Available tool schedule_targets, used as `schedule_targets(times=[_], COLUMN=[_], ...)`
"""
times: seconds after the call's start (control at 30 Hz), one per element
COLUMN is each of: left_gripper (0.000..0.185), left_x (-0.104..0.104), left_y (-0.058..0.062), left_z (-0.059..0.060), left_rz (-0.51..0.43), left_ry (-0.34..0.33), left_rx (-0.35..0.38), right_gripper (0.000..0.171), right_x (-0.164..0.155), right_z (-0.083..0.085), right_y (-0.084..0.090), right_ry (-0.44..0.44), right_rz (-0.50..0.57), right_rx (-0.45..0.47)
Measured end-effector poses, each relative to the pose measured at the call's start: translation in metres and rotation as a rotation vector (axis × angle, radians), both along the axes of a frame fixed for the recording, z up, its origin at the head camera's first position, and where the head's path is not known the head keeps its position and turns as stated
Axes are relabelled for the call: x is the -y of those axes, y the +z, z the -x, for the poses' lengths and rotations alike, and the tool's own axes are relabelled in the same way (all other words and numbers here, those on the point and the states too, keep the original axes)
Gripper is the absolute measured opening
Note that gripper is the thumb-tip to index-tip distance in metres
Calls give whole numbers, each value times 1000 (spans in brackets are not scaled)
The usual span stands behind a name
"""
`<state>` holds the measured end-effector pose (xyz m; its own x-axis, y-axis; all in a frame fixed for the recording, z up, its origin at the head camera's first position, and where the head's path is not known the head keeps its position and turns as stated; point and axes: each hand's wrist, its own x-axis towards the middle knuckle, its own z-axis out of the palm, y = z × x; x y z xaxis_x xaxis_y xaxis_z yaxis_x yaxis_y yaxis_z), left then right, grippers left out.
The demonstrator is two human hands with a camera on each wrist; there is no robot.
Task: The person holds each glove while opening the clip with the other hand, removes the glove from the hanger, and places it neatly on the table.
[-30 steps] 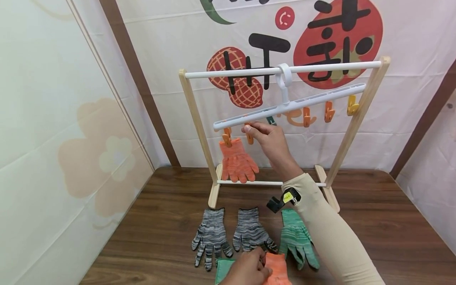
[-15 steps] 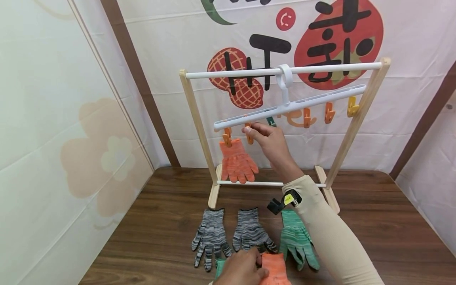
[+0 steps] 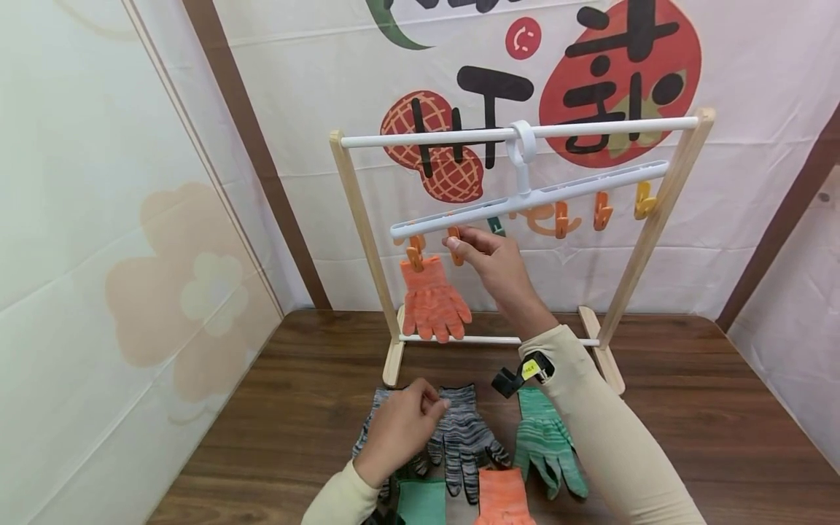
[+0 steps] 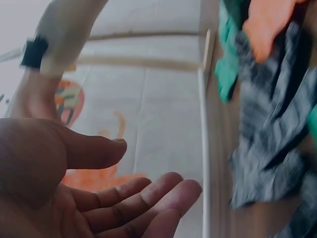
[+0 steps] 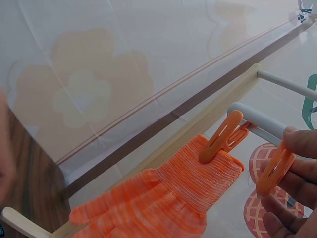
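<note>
Staged recording booth: white fabric backdrop (image 3: 741,219) with printed fruit banner (image 3: 590,73), wooden tabletop (image 3: 689,408), miniature drying rack (image 3: 367,219).

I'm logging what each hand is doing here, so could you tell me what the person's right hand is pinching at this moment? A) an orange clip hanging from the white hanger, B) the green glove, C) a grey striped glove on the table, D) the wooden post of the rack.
A: the right hand pinches an empty orange clip under the white hanger, next to the clip holding the orange glove.
</note>
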<state>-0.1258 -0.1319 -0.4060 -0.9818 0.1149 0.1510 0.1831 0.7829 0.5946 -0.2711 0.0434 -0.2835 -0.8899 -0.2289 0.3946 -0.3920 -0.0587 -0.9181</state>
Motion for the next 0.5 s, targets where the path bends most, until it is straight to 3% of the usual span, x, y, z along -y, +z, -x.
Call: schedule_targets(times=[0.23,0.4,0.5], left_gripper=[18,19,22], left_x=[21,31,32], left_y=[13,32,45], left_z=[30,52,64], left_rz=[-60,-79,-107], left_ry=[156,269,302], left_rx=[-109,-234,-298], right_gripper=[42,41,42], right_x=[-1,-2,-3], right_z=[-1,-2,-2], right_y=[0,0,0], right_ry=[15,18,22], right_rz=[3,-8,-9], right_rx=[-7,-11,-19])
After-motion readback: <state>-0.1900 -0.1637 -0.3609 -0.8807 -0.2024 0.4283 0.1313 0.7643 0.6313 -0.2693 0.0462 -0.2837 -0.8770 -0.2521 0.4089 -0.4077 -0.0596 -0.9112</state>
